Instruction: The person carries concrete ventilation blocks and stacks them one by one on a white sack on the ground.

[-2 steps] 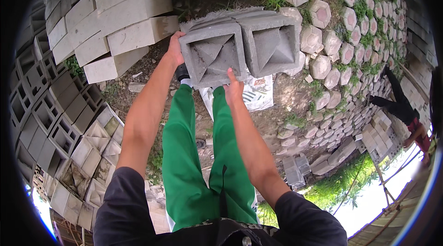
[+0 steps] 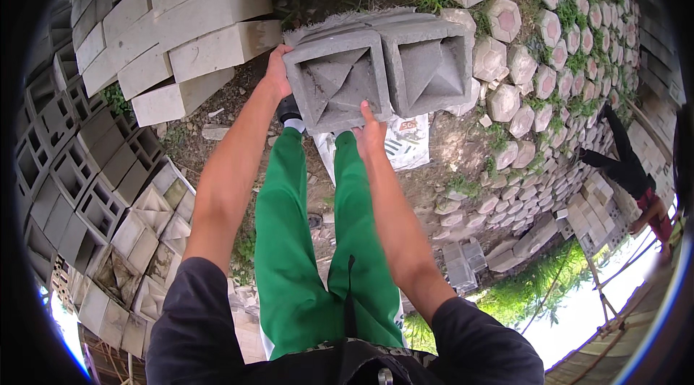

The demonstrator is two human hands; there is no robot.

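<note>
A grey concrete block (image 2: 312,81) with a square rim and a hollow, pyramid-like recess faces up in front of me. My left hand (image 2: 277,73) grips its left side; its fingertips are partly hidden behind the rim. At the near right edge, my right hand (image 2: 371,132) holds the same block, thumb over the rim and the other fingers out of sight beneath. A second block of the same kind (image 2: 426,99) stands right beside it on the right. Below the blocks, a white printed sack (image 2: 410,154) lies on the ground near my feet.
Pale solid blocks (image 2: 210,20) are stacked at the far left. Hollow blocks (image 2: 72,168) are piled along the left. Hexagonal pavers (image 2: 502,20) with grass between them spread across the right. Another person (image 2: 629,161) is at the far right.
</note>
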